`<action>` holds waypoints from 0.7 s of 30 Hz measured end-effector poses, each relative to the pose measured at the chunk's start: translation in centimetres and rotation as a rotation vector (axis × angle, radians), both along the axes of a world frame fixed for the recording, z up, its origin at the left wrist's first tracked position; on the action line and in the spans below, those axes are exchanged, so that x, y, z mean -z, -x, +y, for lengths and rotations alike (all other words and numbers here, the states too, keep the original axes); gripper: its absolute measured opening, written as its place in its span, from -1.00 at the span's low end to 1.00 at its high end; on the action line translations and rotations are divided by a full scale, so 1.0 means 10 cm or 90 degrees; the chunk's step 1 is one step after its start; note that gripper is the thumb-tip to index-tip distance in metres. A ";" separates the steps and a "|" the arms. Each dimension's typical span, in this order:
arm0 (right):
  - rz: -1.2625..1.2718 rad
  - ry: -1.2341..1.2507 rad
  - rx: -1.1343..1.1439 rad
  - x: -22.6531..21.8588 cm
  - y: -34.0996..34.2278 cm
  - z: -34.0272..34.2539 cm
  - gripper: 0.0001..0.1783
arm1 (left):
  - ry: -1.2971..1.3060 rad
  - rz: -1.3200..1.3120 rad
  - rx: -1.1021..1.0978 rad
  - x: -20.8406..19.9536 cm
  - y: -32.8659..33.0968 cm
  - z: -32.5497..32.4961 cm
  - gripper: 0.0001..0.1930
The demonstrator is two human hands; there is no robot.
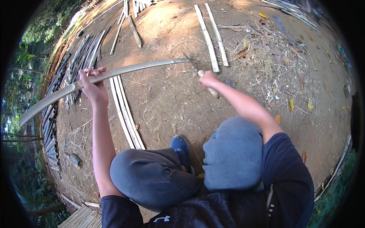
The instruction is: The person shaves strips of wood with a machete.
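Observation:
A long split bamboo strip is held up across the left half of the head view, its ends pointing left and right. My left hand grips it left of its middle, thumb on the near side and fingers reaching past the far edge. My right hand is closed round the pale wooden handle of a knife. The knife's dark narrow blade points up and left, beside the strip's right end. Whether blade and strip touch, I cannot tell.
Split bamboo strips lie ahead of my left knee, and two more strips lie farther off. Dark bamboo poles are stacked at the left. Shavings and dry leaves litter the right-hand ground. A blue shoe shows between my knees.

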State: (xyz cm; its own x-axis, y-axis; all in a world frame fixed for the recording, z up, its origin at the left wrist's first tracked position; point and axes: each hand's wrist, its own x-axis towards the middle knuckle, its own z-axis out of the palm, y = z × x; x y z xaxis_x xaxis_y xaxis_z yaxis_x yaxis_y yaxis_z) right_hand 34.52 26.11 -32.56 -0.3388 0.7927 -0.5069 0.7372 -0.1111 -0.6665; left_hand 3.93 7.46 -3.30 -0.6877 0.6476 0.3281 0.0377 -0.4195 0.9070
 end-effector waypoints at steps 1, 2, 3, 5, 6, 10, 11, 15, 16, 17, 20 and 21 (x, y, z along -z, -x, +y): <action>0.032 0.030 0.017 0.01 -0.03 0.03 -0.65 | -0.024 -0.005 0.023 0.02 0.04 0.01 -0.67; 0.027 -0.007 0.028 0.01 -0.11 0.06 -0.65 | -0.045 -0.016 0.048 0.00 -0.07 0.06 -0.67; 0.027 -0.041 0.033 -0.03 -0.15 0.05 -0.66 | -0.062 -0.022 0.065 -0.07 -0.13 0.04 -0.64; 0.029 -0.139 0.023 -0.11 -0.24 0.04 -0.73 | -0.082 0.019 0.120 -0.20 -0.07 -0.09 -0.66; 0.062 -0.125 0.023 -0.16 -0.26 0.02 -0.73 | -0.092 0.038 0.147 -0.28 -0.08 -0.16 -0.66; 0.153 0.010 0.021 -0.44 -0.32 -0.30 -0.79 | -0.066 -0.013 0.137 -0.32 0.13 -0.45 -0.68; 0.168 0.035 0.027 -0.45 -0.34 -0.35 -0.80 | -0.076 -0.036 0.118 -0.27 0.19 -0.48 -0.68; 0.053 -0.051 -0.124 -0.30 -0.25 -0.57 -0.75 | -0.103 -0.076 0.100 -0.06 0.41 -0.67 -0.69; 0.031 -0.073 -0.132 -0.25 -0.23 -0.64 -0.75 | -0.109 -0.074 0.111 -0.01 0.47 -0.73 -0.69; 0.007 -0.096 -0.138 -0.18 -0.23 -0.70 -0.75 | -0.107 -0.080 0.062 -0.02 0.37 -0.71 -0.69; -0.061 -0.078 -0.123 -0.05 -0.20 -0.75 -0.74 | -0.108 -0.073 0.096 0.02 0.41 -0.74 -0.69; -0.081 -0.048 -0.112 -0.12 -0.19 -0.72 -0.74 | -0.104 -0.067 0.083 0.01 0.40 -0.75 -0.69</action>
